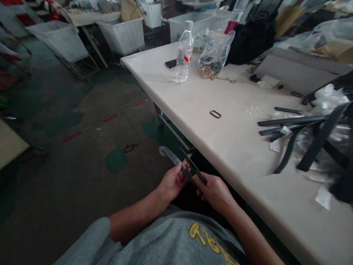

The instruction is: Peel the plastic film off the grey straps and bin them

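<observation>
"Fingers on the left hand (171, 183), what are they doing?"

"They pinch a dark strap (175, 160). The thumb presses on top of it."

"And the right hand (216, 193)?"

"It holds the dark strap too, lower down. Its thumb lies over the strap, and the other fingers curl under. Some fingertips are hidden, so I can't tell how they sit."

"Is it one strap or two?"

"I see two long bits side by side, with a gap at the far end. I can't tell if it's one strap bent over."

"Where is it?"

"In front of the grey shirt (162, 239), just beside the long edge of the white table (234, 147). It points away from the person and a bit to the left."

"What's on the table?"

"A small black ring (215, 114), shaped like a box, lies near the edge. Farther back, a clear bottle (184, 55) stands up, with a black phone (170, 64) just beside it. A see-through bag (213, 60) has tan and dark bits in it."

"And on the right?"

"A messy pile of dark straps (314, 147), with crinkly clear plastic (329, 97) mixed in."
</observation>
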Demonstrator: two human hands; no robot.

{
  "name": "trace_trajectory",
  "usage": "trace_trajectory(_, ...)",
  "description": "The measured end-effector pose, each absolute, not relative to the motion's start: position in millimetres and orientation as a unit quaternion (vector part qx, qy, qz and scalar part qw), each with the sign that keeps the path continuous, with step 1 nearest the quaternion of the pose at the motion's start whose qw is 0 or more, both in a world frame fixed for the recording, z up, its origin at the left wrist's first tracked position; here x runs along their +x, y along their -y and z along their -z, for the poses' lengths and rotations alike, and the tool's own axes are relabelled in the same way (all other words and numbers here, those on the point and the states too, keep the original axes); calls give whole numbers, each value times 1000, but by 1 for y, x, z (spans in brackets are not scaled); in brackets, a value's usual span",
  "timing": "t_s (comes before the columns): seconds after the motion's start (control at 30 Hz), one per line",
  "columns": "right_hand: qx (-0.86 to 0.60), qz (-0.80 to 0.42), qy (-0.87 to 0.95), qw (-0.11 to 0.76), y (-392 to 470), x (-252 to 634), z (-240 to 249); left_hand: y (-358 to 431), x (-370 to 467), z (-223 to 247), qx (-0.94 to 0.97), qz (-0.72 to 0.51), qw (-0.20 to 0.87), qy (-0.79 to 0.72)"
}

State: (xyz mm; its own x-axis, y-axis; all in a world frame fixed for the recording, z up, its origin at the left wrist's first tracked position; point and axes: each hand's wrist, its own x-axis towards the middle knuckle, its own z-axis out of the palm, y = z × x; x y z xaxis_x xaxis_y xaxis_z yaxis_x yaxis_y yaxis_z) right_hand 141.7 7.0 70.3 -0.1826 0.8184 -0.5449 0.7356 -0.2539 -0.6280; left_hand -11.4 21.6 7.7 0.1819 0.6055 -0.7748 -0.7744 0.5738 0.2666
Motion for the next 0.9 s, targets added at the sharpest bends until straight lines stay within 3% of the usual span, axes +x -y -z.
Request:
trace_trajectory(0.1, -634, -487, 599, 34, -1, 150, -75, -29, -17, -8, -103, -469, 737, -475)
trace_trajectory(0.27, -644, -415, 642, 40, -5, 145, -68, -15, -2, -12, -62, -421, 799, -425)
trace_trajectory(0.5, -630, -484, 606, 39, 4, 156, -61, -31, -20, -1, -56, -458, 747, -479)
trace_trajectory(0.7, -652, -444, 609, 81, -3, 150, -61, -18, -2, -8, -7, -413, 812, -413)
trace_trajectory(0.9, -647, -484, 586, 64, 10, 169, -71, -39, -16, -6, -20, -442, 759, -478)
